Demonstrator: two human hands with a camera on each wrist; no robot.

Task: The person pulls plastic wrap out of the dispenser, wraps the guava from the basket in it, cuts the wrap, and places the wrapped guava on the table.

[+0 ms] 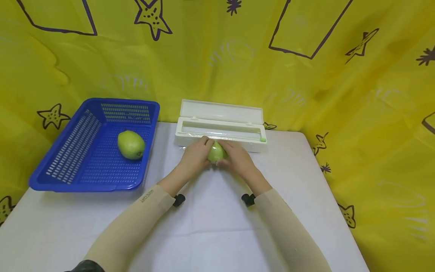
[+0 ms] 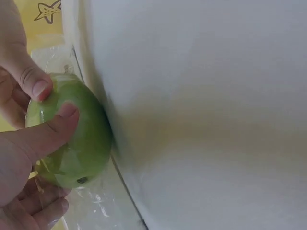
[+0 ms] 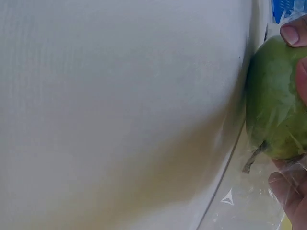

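Fingers of your left hand [image 1: 196, 152] and right hand [image 1: 235, 155] curl round one green fruit [image 1: 216, 152]

Both of your hands grip it, one from each side, with both thumbs on the side that faces you. Neither hand is the nearer: the fruit sits directly between them, touching both. The relation to mind is its long axis, which runs crosswise from hand to hand; the stem [image 3: 253, 157] is at your right hand and the small dark tip [image 2: 82, 180] at your left. Clear film [image 2: 100, 206] lies over the fruit's skin and spreads out past its ends; how far it reaches round the back, you cannot tell.

Just beyond your fingers stands a long white box [image 1: 252, 146], its length running the same way as the fruit's. Its lid [image 1: 221, 111] is tipped back, a pale roll [image 1: 221, 133] lies inside, and a green tab [image 1: 263, 139] shows at the right end.

Farther out to your left, well apart from the fruit you hold, a blue basket [image 1: 90, 187] stands on the white desk [image 1: 217, 249]. A second green fruit [image 1: 130, 145] lies in it, near the right wall. Yellow cloth [image 1: 210, 68] hangs behind everything.
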